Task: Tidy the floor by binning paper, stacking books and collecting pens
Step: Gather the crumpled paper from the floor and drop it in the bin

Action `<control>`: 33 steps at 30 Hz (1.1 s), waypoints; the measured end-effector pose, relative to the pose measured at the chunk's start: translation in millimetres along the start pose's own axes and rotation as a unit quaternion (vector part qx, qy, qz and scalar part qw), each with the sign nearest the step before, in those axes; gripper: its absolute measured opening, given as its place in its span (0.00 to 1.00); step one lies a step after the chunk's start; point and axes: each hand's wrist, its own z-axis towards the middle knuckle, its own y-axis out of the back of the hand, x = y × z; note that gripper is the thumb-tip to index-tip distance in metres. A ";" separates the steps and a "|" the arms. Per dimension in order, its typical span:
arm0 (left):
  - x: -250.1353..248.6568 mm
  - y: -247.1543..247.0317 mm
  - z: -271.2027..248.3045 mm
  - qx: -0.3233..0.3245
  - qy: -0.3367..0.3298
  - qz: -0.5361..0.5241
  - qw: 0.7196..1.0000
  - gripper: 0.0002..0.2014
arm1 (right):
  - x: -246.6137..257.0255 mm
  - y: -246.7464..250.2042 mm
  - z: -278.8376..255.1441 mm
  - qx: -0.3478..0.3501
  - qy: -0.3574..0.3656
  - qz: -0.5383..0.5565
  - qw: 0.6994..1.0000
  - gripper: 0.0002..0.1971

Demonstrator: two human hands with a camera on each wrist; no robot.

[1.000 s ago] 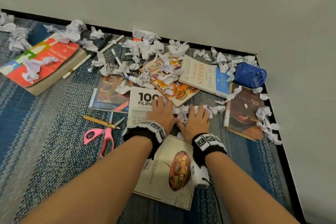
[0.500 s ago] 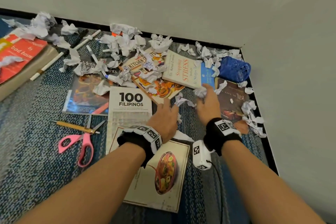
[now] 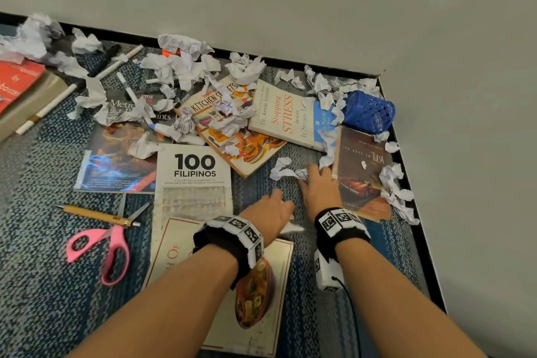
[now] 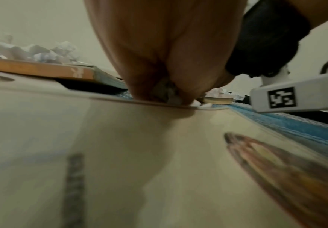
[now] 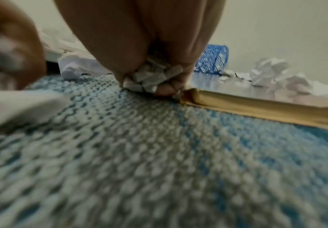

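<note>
Crumpled paper balls (image 3: 186, 67) litter the blue carpet and the books along the wall. My left hand (image 3: 271, 209) rests at the top edge of a cream cookbook (image 3: 174, 247), its fingers curled round a wad of paper (image 4: 167, 92). My right hand (image 3: 318, 180) is on the carpet beside the "Keys to Tulsa" book (image 3: 363, 171) and grips crumpled paper (image 5: 151, 78). More loose paper (image 3: 283, 170) lies just left of its fingers. White markers (image 3: 128, 90) lie among the paper. "100 Filipinos" (image 3: 194, 180) sits left of my hands.
A blue mesh basket (image 3: 367, 112) lies on its side in the corner. "Stopping Stress" (image 3: 287, 116) and a kitchen book (image 3: 232, 136) lie beyond my hands. Pink scissors (image 3: 101, 247) and a wooden pen (image 3: 96, 215) sit at left. A red book (image 3: 17, 81) is far left.
My right hand reached out to paper by the "Stopping Stress" book and has drawn back a little with paper in it. The left hand stays at the cookbook's edge.
</note>
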 end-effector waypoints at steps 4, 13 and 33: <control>8.6 34.0 8.9 -0.198 0.083 -0.054 0.975 0.16 | -13.5 24.2 -5.7 -0.024 0.018 0.113 0.993 0.15; 23.4 35.7 44.0 -0.065 0.010 0.084 0.994 0.47 | -15.1 48.6 29.4 0.008 -0.041 0.133 0.990 0.25; 96.5 84.6 22.3 -0.268 0.172 0.111 0.942 0.27 | -79.1 46.1 36.0 -0.081 -0.108 0.033 0.990 0.24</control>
